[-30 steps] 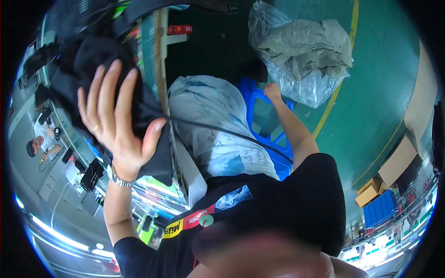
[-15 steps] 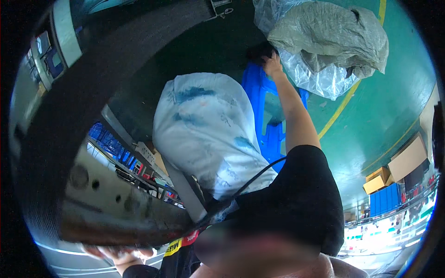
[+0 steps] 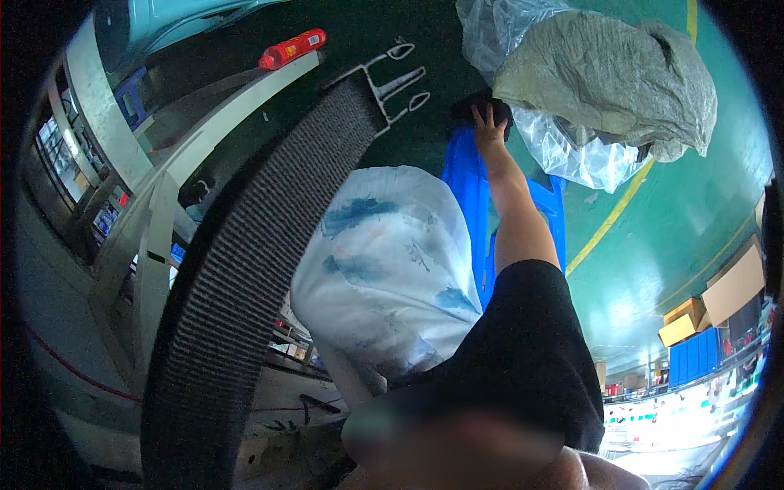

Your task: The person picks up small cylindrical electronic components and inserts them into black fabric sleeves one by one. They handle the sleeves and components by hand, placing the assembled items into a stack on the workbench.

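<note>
Your right grip (image 3: 492, 139) is at one black bundle (image 3: 467, 108), by the far end of one blue stool (image 3: 464, 167).
Over the green floor (image 3: 653, 220), one broad black ribbed strap (image 3: 253, 237) fills your left, ending in one three-pronged buckle (image 3: 403, 83); one pale cloth (image 3: 392, 245) with blue patches covers your lap; one grey-green sack (image 3: 604, 82) lies on clear plastic (image 3: 572, 155) at far right, just beside the bundle. Your right fingers spread over the bundle; whether they grasp it, I cannot tell. Your left grip is out of view. Half a second ago it showed at near left, and one red bottle (image 3: 292, 49), now at far left, did not show. The bottle's label is too small to read.
</note>
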Motion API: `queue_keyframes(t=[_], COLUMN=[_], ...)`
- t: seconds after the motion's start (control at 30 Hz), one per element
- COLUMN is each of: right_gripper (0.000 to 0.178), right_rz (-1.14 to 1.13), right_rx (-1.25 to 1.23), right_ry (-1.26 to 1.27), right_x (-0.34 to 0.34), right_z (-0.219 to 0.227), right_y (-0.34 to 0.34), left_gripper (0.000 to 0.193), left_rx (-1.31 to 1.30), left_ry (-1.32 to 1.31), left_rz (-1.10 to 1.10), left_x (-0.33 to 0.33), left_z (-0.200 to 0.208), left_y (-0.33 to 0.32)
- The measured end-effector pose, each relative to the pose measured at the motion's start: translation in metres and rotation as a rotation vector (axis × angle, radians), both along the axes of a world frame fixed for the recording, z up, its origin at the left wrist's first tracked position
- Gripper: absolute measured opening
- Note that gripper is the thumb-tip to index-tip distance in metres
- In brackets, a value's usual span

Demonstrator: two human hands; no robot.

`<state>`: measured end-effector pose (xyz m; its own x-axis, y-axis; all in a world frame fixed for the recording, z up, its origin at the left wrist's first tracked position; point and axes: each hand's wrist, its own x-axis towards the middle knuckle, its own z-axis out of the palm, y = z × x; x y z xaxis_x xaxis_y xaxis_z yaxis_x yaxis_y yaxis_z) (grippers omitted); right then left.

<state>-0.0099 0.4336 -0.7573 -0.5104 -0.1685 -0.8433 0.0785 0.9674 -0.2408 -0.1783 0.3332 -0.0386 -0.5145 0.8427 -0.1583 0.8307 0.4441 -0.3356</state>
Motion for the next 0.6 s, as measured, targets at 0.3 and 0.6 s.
queue_keyframes(t=[0.3,0.6], right_gripper=[0.032,0.071], right_rz=[-0.844,-0.844], right_rx=[-0.121,-0.443], right_ry=[0.071,0.66], right_x=[-0.022,-0.052], right_z=[0.031,0.226], right_y=[0.019,0.075], left_gripper=[0.082,0.082], left_rx=[0.004,0.034], left_ry=[0.016,0.01], left_rz=[0.008,-0.001], left_x=[0.003,-0.003], left_z=[-0.002,-0.004], left_y=[-0.002,-0.005])
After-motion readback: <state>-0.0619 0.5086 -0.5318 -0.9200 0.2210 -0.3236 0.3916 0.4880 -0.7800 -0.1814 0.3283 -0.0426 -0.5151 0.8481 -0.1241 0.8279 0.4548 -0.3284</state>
